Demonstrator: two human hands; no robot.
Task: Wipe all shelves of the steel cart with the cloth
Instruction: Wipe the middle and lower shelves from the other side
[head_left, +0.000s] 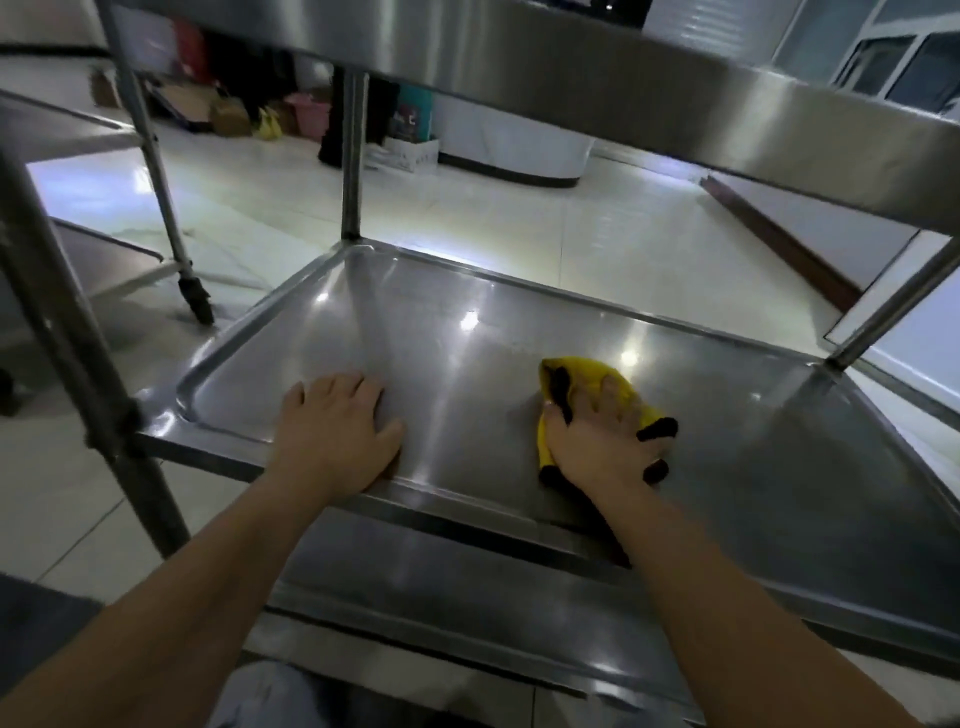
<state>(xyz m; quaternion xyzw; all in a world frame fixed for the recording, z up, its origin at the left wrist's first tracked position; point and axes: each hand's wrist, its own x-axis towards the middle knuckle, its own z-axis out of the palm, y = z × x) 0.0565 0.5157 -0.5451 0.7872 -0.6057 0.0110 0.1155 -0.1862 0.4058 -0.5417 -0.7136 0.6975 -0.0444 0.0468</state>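
I look under the top shelf of the steel cart at its middle shelf, a shiny tray with a raised rim. My right hand lies flat on a yellow cloth with black patches, pressing it against the shelf right of centre, fingers spread. My left hand rests palm down on the shelf near its front edge, holding nothing. A lower shelf shows beneath my forearms.
Cart posts stand at the front left, the back and the right. A second steel cart on castors stands to the left. Boxes, bags and a pink basket sit on the tiled floor behind.
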